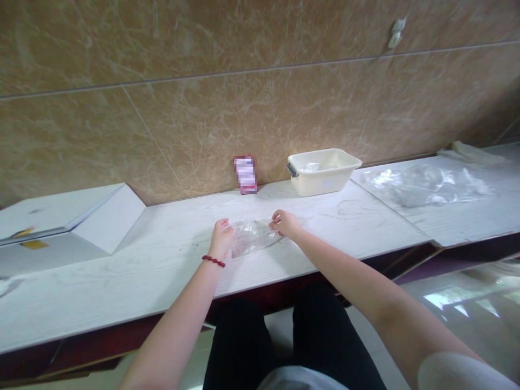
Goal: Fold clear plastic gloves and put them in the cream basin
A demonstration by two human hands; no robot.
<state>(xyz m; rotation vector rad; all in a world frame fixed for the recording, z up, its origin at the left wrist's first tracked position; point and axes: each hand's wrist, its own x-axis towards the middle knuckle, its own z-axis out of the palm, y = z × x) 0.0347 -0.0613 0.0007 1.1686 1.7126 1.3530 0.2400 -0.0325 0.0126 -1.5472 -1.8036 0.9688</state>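
A clear plastic bag (252, 238) lies stretched between my two hands, just above or on the white wood-grain table (179, 271). My left hand (222, 238), with a dark red bead bracelet (213, 261) at the wrist, grips the bag's left end; its fingers are partly hidden. At the other end, my right hand (285, 223) pinches the bag between thumb and fingers. Whether anything is inside the bag I cannot tell.
A cream plastic bin (324, 181) holding clear plastic stands against the tiled wall, right of a leaning phone (246, 175). Several clear bags (434, 184) lie further right. At the left sits a white cardboard box (109, 216). The table's front edge runs before my legs.
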